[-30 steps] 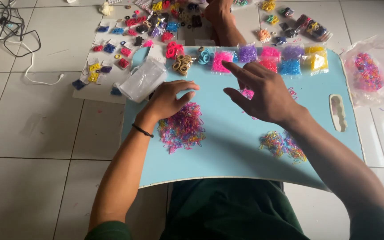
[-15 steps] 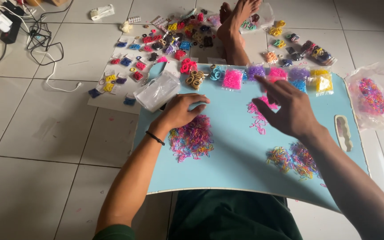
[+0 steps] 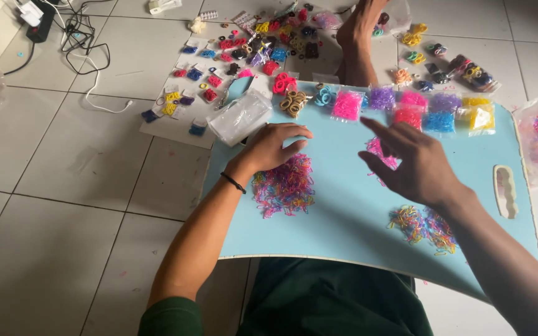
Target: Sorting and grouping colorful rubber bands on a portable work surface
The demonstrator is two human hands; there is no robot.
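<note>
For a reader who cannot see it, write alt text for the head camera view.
A seated person's left hand rests at the top of a multicoloured pile of tiny elastic bands on a light blue board, while the right hand hovers open above a small pink pile. Small bags of sorted bands line the board's far edge.

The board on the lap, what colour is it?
Light blue, plain; the board shows clearly in the head view, the only view.
</note>
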